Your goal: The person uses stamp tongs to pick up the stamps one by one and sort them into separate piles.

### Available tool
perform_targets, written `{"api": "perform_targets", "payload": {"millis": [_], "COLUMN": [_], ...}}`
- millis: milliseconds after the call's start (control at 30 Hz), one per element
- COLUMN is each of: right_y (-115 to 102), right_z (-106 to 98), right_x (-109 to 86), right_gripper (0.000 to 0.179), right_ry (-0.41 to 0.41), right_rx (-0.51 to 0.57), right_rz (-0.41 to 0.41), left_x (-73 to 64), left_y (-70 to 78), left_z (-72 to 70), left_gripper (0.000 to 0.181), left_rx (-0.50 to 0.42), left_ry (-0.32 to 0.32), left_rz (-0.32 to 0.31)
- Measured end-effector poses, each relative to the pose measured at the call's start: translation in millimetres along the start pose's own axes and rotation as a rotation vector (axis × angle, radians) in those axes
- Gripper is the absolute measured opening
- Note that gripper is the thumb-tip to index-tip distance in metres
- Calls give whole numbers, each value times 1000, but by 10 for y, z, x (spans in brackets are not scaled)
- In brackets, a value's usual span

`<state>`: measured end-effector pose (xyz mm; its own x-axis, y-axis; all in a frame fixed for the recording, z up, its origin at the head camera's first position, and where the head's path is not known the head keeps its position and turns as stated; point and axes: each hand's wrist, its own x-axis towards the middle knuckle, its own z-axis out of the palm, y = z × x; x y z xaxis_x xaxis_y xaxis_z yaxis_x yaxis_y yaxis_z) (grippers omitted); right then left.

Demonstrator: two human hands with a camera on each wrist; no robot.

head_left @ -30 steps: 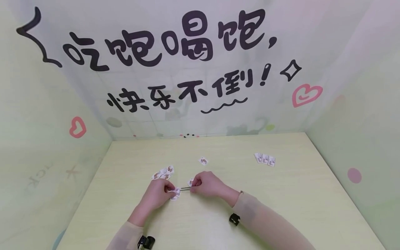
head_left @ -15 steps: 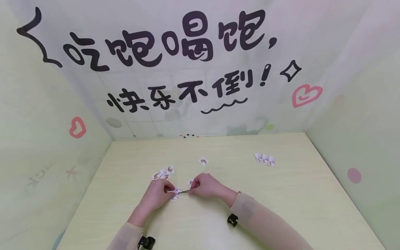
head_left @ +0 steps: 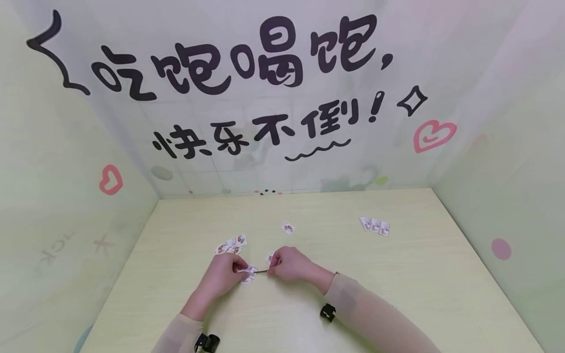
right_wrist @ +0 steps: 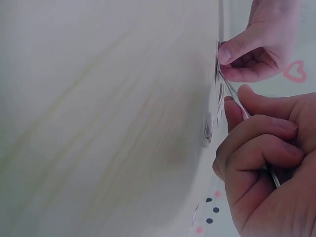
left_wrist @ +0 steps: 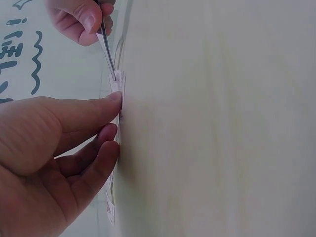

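Note:
My left hand (head_left: 220, 275) pinches a small playing card (head_left: 250, 269) low over the tabletop, with more card showing just below its fingertips. My right hand (head_left: 292, 264) grips a pair of slim metal tweezers (head_left: 262, 271) that point left. In the left wrist view the tweezers (left_wrist: 107, 55) reach down to the top end of the card (left_wrist: 116, 78), just beyond the left thumb. Fingers of the right hand (right_wrist: 269, 148) are curled round the tweezers in the right wrist view. Another small card (head_left: 269, 256) lies partly hidden behind the right hand.
Several overlapping cards (head_left: 229, 244) lie beyond the left hand. A single card (head_left: 288, 227) sits farther back, and a row of three cards (head_left: 374, 225) lies at the back right. Printed walls enclose the pale table (head_left: 423, 274) on three sides.
The tweezers' two prongs showed apart a second ago and now look like one dark line at the card. My right hand has shifted slightly toward me; the left has stayed put.

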<state>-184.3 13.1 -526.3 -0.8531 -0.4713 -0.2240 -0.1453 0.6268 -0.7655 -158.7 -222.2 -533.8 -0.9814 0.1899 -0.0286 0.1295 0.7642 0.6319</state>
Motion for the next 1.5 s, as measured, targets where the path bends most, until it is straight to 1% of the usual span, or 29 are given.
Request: {"api": "perform_targets", "payload": {"millis": [167,233,300,367,433,533,667,767,867,967,1100,1167,1333,1400,1500], "right_y": [3,9,19,43,83,186,375,545,727,874,974,1002,1067,1081,1091], "right_z": [-15,-26,-46,-79,-134,-264,-502,-683,-832,-938,-1007,-1011,-981,-974,-976], "right_x": [-23,-33,-53,-86,-138,-252,-444,-589,-722,-842,-955,-980,-993,-998,-1010], "right_gripper": [16,15,15,14,13,11,9,8,8,8,8,8,9,9,9], "right_ry": [-3,-4,-4,3,8,21,51,101,171,231,259,263,277,278,278], "right_rx": [35,54,74,86,99,117,157,180,177,155,157,160,152,147,140], "right_rz": [15,25,34,44,51,56,62,95,155,202,228,237,243,239,238], "left_x": [10,10,7,5,10,37,90,149,239,348,500,567,681,698,710], "left_y": [29,51,83,129,185,297,475,630,812,1012,1218,1269,1304,1317,1341], "left_z": [0,-1,-10,-24,-33,-17,72,186,340,513,746,860,1131,1210,1282], "left_gripper": [12,13,15,16,18,18,20,19,18,18,18,16,13,11,6], "left_rx": [-3,-17,-37,-61,-79,-85,-110,-135,-155,-168,-169,-173,-187,-190,-200], "left_ry": [1,1,15,43,81,124,145,148,127,87,54,53,30,13,-4], "left_rz": [-9,-22,-31,-28,-11,40,91,119,140,142,124,119,83,65,52]}}
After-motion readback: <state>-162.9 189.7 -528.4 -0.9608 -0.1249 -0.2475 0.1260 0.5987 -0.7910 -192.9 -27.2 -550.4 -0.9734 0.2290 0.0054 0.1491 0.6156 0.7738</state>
